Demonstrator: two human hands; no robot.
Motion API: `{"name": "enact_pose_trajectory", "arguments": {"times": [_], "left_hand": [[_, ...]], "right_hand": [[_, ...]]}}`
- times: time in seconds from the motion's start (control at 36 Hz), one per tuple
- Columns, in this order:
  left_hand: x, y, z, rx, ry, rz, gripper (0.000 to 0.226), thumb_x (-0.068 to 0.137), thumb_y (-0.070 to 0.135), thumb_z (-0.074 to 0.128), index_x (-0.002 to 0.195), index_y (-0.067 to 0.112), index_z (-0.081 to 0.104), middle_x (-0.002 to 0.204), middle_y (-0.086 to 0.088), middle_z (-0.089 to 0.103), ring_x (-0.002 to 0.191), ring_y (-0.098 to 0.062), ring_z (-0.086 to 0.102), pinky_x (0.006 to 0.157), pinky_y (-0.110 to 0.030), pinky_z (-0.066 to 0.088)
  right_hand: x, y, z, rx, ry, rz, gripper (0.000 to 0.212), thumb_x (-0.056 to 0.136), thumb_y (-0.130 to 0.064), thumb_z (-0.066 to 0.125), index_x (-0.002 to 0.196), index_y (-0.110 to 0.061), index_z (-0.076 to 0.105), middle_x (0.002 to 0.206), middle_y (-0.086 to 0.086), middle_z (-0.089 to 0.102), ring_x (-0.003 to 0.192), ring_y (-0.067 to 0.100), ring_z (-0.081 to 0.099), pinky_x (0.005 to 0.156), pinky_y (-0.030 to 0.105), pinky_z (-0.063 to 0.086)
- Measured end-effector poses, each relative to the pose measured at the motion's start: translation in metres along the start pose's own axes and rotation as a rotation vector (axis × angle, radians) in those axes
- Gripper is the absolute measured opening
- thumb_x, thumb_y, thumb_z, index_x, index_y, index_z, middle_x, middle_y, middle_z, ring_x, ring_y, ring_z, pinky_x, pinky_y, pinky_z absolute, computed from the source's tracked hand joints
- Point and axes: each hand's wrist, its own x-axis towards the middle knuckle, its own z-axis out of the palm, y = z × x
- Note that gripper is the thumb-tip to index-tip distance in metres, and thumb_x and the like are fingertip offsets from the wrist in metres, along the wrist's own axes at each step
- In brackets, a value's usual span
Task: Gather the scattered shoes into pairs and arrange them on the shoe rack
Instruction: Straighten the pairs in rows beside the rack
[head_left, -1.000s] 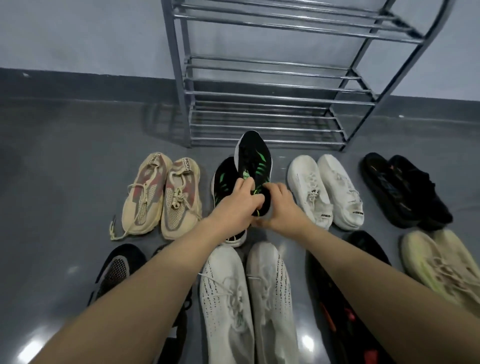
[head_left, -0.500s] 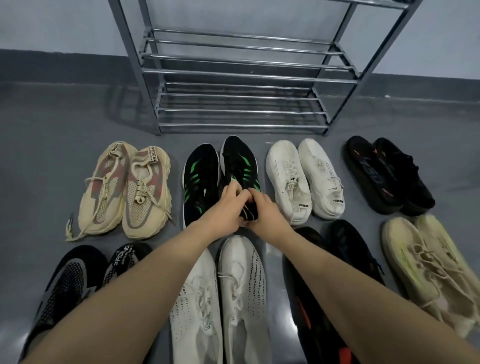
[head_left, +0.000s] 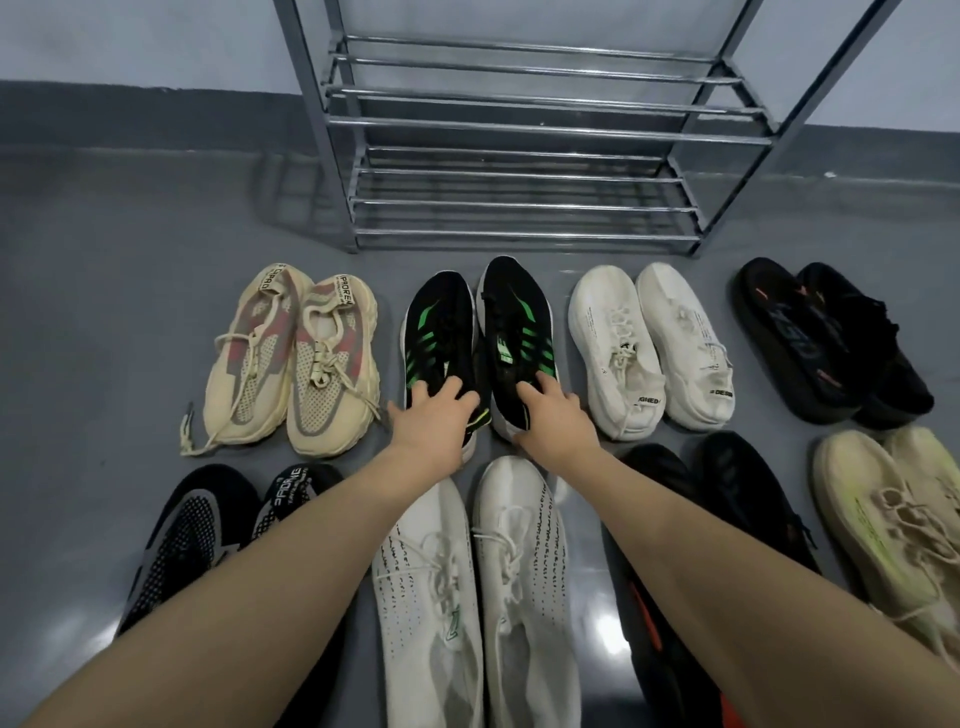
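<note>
A black pair with green stripes stands side by side on the grey floor in front of the metal shoe rack (head_left: 519, 124). My left hand (head_left: 434, 421) grips the heel end of the left black-and-green shoe (head_left: 439, 322), fingers over its collar. My right hand (head_left: 553, 418) grips the heel end of the right black-and-green shoe (head_left: 514, 317) the same way. The rack's chrome bars carry nothing that I can see.
Other pairs lie on the floor: beige-and-pink (head_left: 291, 358) to the left, white (head_left: 649, 343) and black (head_left: 831, 343) to the right. Nearer me are a black-and-white pair (head_left: 192, 535), a white speckled pair (head_left: 478, 571), a black pair (head_left: 737, 483) and a cream pair (head_left: 893, 519).
The right black-and-green shoe, held up by both hands a second ago, now rests beside its mate. My hands have parted, one onto each shoe's heel.
</note>
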Motion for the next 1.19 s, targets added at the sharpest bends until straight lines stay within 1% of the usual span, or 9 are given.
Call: {"name": "enact_pose_trajectory", "arguments": {"times": [0.08, 0.19, 0.28, 0.56, 0.67, 0.75, 0.83, 0.97, 1.19], "left_hand": [[0.005, -0.002, -0.001, -0.051, 0.012, 0.033, 0.050, 0.085, 0.019, 0.066, 0.129, 0.019, 0.042, 0.145, 0.003, 0.027, 0.132, -0.038, 0.023, 0.091, -0.050, 0.046], [0.014, -0.009, -0.007, -0.084, 0.017, 0.044, 0.046, 0.087, 0.019, 0.062, 0.130, 0.019, 0.044, 0.148, 0.005, 0.028, 0.135, -0.041, 0.021, 0.096, -0.052, 0.044], [0.011, -0.008, -0.006, -0.063, 0.023, 0.019, 0.044, 0.087, 0.017, 0.062, 0.128, 0.018, 0.046, 0.140, 0.004, 0.036, 0.132, -0.038, 0.026, 0.088, -0.047, 0.048], [0.003, -0.008, -0.003, -0.062, 0.036, -0.005, 0.063, 0.083, 0.019, 0.068, 0.134, 0.022, 0.033, 0.148, 0.009, 0.028, 0.132, -0.033, 0.029, 0.081, -0.043, 0.045], [-0.001, -0.013, -0.007, -0.105, 0.052, 0.035, 0.078, 0.080, 0.023, 0.071, 0.143, 0.019, 0.023, 0.153, 0.002, 0.016, 0.133, -0.032, 0.029, 0.093, -0.044, 0.044], [-0.008, -0.019, -0.012, -0.123, 0.075, 0.066, 0.081, 0.079, 0.027, 0.070, 0.143, 0.014, 0.023, 0.148, -0.003, 0.023, 0.131, -0.032, 0.029, 0.102, -0.043, 0.039], [-0.017, -0.030, -0.016, -0.078, 0.085, 0.115, 0.076, 0.081, 0.025, 0.067, 0.143, 0.012, 0.026, 0.144, -0.006, 0.032, 0.131, -0.031, 0.029, 0.108, -0.040, 0.032], [-0.037, -0.052, -0.026, -0.019, 0.131, 0.116, 0.065, 0.085, 0.025, 0.061, 0.141, 0.013, 0.031, 0.140, -0.008, 0.037, 0.129, -0.030, 0.031, 0.108, -0.040, 0.030], [-0.072, -0.099, -0.027, -0.049, 0.160, 0.006, 0.050, 0.088, 0.026, 0.056, 0.133, 0.013, 0.039, 0.136, -0.009, 0.040, 0.127, -0.030, 0.033, 0.106, -0.040, 0.029]], "right_hand": [[-0.002, -0.004, 0.001, 0.047, 0.027, -0.006, 0.039, 0.092, -0.032, 0.055, 0.126, -0.018, 0.042, 0.152, 0.007, 0.024, 0.127, 0.040, 0.034, 0.092, 0.044, 0.041], [-0.002, -0.015, 0.002, 0.075, 0.044, -0.019, 0.033, 0.093, -0.033, 0.055, 0.120, -0.018, 0.044, 0.145, 0.008, 0.034, 0.122, 0.040, 0.038, 0.083, 0.043, 0.044], [-0.002, -0.014, 0.003, 0.061, 0.029, -0.025, 0.031, 0.093, -0.036, 0.054, 0.116, -0.017, 0.044, 0.141, 0.007, 0.036, 0.118, 0.040, 0.039, 0.077, 0.041, 0.042], [-0.006, -0.016, 0.002, -0.041, -0.019, 0.026, 0.035, 0.090, -0.034, 0.058, 0.117, -0.020, 0.041, 0.137, 0.004, 0.039, 0.122, 0.038, 0.042, 0.107, 0.055, 0.020], [-0.010, -0.018, 0.000, -0.003, 0.133, 0.035, 0.052, 0.083, -0.033, 0.062, 0.124, -0.015, 0.038, 0.138, 0.004, 0.037, 0.131, 0.033, 0.032, 0.111, 0.049, 0.016], [-0.016, -0.027, -0.001, 0.056, 0.344, 0.032, 0.059, 0.080, -0.031, 0.063, 0.129, -0.009, 0.039, 0.139, 0.009, 0.035, 0.129, 0.030, 0.031, 0.108, 0.044, 0.019], [-0.019, -0.045, -0.005, 0.076, 0.421, 0.016, 0.052, 0.083, -0.028, 0.060, 0.127, -0.010, 0.041, 0.137, 0.008, 0.036, 0.126, 0.028, 0.033, 0.106, 0.040, 0.020], [-0.020, -0.077, -0.009, 0.158, 0.368, -0.006, 0.037, 0.088, -0.024, 0.056, 0.122, -0.013, 0.046, 0.130, 0.007, 0.041, 0.122, 0.027, 0.036, 0.103, 0.036, 0.023], [-0.023, -0.132, -0.003, 0.178, 0.279, -0.045, 0.032, 0.091, -0.022, 0.052, 0.121, -0.014, 0.048, 0.128, 0.007, 0.044, 0.120, 0.028, 0.037, 0.100, 0.041, 0.027]]}}
